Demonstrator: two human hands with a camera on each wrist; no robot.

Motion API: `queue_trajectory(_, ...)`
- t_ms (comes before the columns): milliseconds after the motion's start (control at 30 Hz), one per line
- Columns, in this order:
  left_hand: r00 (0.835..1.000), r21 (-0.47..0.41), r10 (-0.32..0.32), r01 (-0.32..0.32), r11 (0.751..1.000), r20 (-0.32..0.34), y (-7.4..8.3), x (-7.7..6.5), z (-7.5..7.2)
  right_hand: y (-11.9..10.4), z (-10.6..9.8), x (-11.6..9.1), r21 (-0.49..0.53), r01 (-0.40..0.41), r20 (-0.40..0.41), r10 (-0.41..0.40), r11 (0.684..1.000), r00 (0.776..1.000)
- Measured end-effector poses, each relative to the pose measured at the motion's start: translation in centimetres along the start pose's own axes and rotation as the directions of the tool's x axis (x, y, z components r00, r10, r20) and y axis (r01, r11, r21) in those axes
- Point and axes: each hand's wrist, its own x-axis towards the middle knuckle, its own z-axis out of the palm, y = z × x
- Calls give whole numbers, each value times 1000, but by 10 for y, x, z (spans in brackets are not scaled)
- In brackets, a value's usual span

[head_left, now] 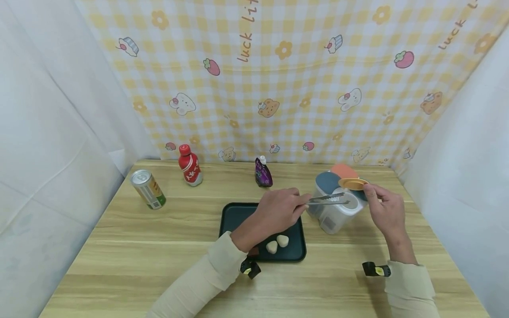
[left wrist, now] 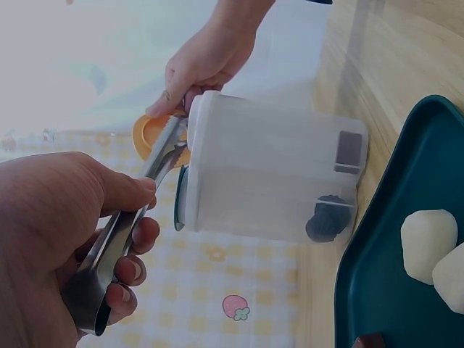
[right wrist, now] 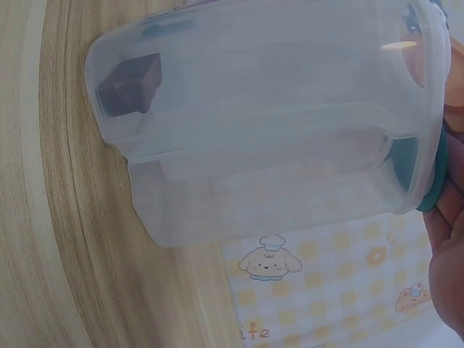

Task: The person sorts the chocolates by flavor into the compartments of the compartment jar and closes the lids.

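Observation:
My left hand (head_left: 280, 207) grips metal tongs (left wrist: 119, 243), their serrated tips slightly apart right at the uncovered mouth of a clear storage container (head_left: 336, 221). With fingers and thumb, my right hand (head_left: 387, 210) holds an orange lid (head_left: 351, 183) up on its hinge side beside that mouth. Through the container's wall, a dark brown block (right wrist: 132, 85) shows at the bottom of one compartment, and a blackish rounded piece (left wrist: 328, 217) in another. Below my left forearm lies a dark green tray (head_left: 301, 254) with two white pieces (head_left: 282, 240) and a brown piece (head_left: 253, 251), partly hidden by the arm.
Other compartments have a blue lid (head_left: 327, 182) and a coral lid (head_left: 343, 170). Towards the back stand a purple spout pouch (head_left: 263, 173), a red bottle (head_left: 191, 165) and a can (head_left: 148, 189) at left. A checked curtain (head_left: 246, 88) hangs behind the wooden table (head_left: 191, 234).

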Motion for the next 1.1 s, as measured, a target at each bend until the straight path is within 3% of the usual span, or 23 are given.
queue_trajectory(300, 999, 1, 9, -9, 1000, -43, -7, -13, -5, 0, 0, 0, 9, 0, -3, 0, 1000, 1000)
queue_trajectory(600, 992, -33, -7, 3, 999, -130, -37, -55, -10, 3, 0, 0, 22, 6, 4, -6, 1000, 1000)
queue_trajectory(767, 995, -33, -37, 34, 999, -95, -58, -84, -12, 3, 1, 0, 22, 11, -1, -11, 1000, 1000)
queue_trajectory(900, 995, -5, -95, 95, 996, -40, -72, -103, -12, 2, 1, 0, 27, 12, -4, -12, 1000, 1000)
queue_trajectory(1100, 984, 28, -169, 168, 985, 49, -85, -120, -10, 2, 2, 0, 29, -3, -8, 3, 1000, 1000)
